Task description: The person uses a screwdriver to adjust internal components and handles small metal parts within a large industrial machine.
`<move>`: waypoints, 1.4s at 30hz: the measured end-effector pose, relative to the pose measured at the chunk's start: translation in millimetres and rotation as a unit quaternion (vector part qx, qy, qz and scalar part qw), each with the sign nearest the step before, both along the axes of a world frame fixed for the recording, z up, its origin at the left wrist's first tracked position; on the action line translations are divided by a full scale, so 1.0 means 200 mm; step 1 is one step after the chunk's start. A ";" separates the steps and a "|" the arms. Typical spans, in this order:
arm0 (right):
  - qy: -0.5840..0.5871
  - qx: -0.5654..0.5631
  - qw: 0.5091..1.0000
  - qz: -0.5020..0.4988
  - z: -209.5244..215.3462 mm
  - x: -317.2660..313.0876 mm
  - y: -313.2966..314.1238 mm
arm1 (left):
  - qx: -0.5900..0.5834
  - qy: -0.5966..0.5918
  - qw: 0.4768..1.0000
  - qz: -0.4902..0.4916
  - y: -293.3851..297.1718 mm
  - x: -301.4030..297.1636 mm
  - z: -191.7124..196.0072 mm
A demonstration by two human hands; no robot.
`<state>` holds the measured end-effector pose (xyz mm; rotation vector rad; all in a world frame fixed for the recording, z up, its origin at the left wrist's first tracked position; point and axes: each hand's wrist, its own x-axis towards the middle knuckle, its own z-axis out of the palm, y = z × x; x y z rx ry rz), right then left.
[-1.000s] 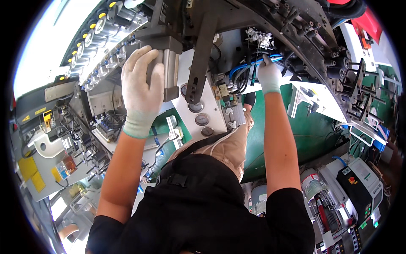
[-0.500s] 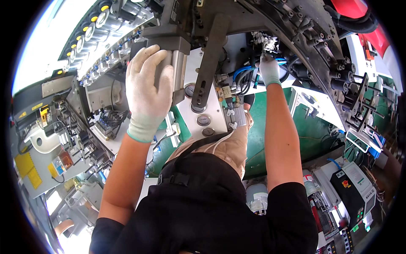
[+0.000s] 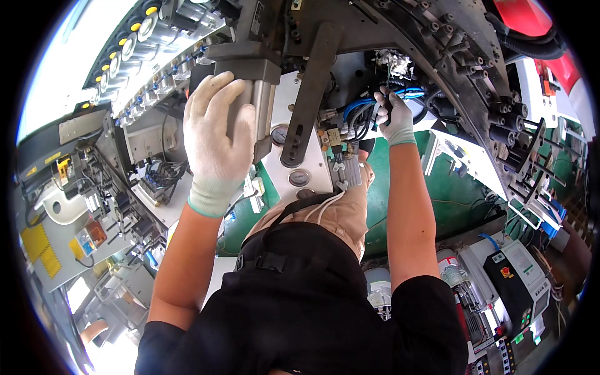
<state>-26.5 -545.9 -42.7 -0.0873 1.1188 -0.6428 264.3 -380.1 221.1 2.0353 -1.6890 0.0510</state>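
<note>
My left hand (image 3: 219,140), in a white knit glove with a green cuff, lies on a grey metal block like a pneumatic cylinder (image 3: 262,106). Its fingers are stretched out and the thumb stands apart. Farther right, my gloved right hand (image 3: 397,122) is raised under the machine frame with its fingers curled. A thin dark rod (image 3: 388,80) shows at its fingertips; its exact kind is too small to tell. Just beside that hand run blue air hoses (image 3: 359,106) and black cables. Beyond it is a crumpled whitish bundle (image 3: 395,64).
A slotted dark metal bar (image 3: 310,94) hangs between my hands. Below it a white panel carries round gauges (image 3: 299,178). The heavy dark frame (image 3: 431,56) arches over my right hand. A control box (image 3: 519,272) stands at lower right, above the green floor (image 3: 400,206).
My right hand has drawn back slightly toward me from the whitish bundle and turned, so its curled fingers now show. My left hand stays on the metal block.
</note>
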 end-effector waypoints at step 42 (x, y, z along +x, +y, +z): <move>0.159 -0.022 0.982 0.097 -0.01 0.12 -0.14 | 0.002 -0.006 1.000 0.011 0.00 -0.01 0.00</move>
